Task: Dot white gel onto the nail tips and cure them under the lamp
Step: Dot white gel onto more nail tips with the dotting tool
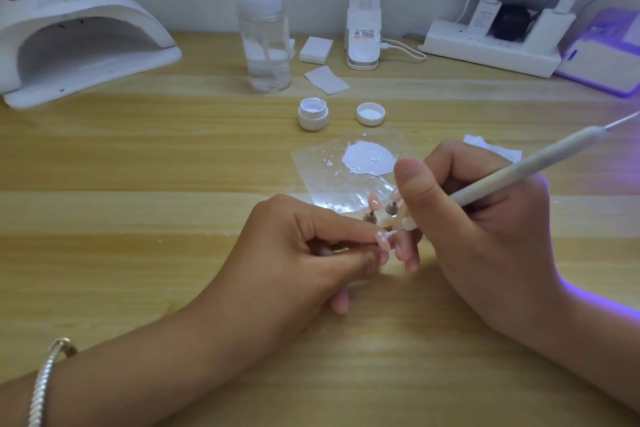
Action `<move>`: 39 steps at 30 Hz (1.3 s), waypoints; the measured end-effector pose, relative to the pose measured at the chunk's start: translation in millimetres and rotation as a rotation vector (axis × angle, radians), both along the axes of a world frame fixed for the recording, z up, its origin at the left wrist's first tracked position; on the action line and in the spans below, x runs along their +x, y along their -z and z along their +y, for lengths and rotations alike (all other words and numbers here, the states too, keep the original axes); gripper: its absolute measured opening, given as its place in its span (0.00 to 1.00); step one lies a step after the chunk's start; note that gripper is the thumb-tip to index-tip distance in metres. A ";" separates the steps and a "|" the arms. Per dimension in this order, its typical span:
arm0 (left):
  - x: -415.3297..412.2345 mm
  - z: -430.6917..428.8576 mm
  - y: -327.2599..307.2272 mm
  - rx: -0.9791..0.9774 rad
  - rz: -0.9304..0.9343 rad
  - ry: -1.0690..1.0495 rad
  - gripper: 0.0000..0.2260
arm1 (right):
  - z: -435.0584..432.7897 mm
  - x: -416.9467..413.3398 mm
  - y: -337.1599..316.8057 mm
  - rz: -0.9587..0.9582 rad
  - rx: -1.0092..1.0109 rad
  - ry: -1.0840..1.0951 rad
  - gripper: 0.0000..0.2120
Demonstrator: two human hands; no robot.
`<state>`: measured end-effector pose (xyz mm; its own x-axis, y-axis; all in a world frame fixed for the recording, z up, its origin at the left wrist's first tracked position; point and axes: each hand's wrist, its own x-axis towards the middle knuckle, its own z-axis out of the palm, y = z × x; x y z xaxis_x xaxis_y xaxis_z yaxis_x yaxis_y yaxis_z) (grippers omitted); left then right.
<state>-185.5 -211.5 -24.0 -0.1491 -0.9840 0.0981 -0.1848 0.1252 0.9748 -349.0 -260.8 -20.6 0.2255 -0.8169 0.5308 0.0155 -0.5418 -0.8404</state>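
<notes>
A silver bangle (52,374) circled the left wrist, nearest the camera. Just on the near side of the clear film (322,180), the 2 hands met low over the tabletop (138,201). The left hand (304,253) had thumb and forefinger curled in a pinch on 1 pink nail tip (385,243). It held the tip level and close, probably to steady it for fine work. The right hand (485,236) gripped a white dotting pen (519,168) like a pencil, fingers curled round the shaft. The pen's working end touched that nail tip, where a small white blob sat. The heel of this hand appeared to rest on the tabletop, likely as a brace.

At the film's near edge stood 2 spare tips (372,200) on small metal stands, within easy reach and, I judge, next in line. On the film's far half lay a puddle of white gel (369,161), close enough for the pen to reload without a long reach. Just beyond the film sat the open gel jar (312,113) and, a little apart, its lid (371,113).

Farther beyond the film stood a clear pump bottle (265,35) and a stack of white pads (316,49). Far left of the film, a white curing lamp (79,38) turned its unlit mouth toward the work. Far right of the film, a second lamp (602,55) glowed violet, seemingly ready for curing.
</notes>
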 end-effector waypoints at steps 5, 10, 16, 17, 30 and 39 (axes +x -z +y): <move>-1.2 0.6 0.9 0.017 -0.021 -0.055 0.06 | -0.1 -1.8 -4.3 -0.165 -0.007 0.047 0.17; -1.1 0.9 0.8 0.012 -0.047 -0.054 0.06 | -0.3 2.2 -10.7 -0.250 -0.074 0.075 0.14; -1.3 0.6 0.6 0.005 -0.053 -0.060 0.06 | -1.1 2.9 -12.2 -0.245 -0.114 0.088 0.12; -1.6 0.6 0.6 0.004 -0.044 -0.061 0.06 | -0.8 2.4 -11.4 -0.237 -0.113 0.087 0.13; -1.9 -1.0 -3.0 -0.016 0.040 -0.023 0.06 | 2.4 -0.4 -1.5 -0.002 -0.037 0.013 0.16; -2.4 0.0 -4.5 -0.012 0.037 -0.016 0.06 | 2.5 -1.0 -0.8 0.029 -0.020 0.005 0.18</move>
<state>-187.9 -211.6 -19.5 -0.1290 -0.9849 0.1151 -0.1508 0.1342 0.9794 -350.1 -258.2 -19.8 0.2371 -0.8075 0.5401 -0.0111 -0.5581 -0.8297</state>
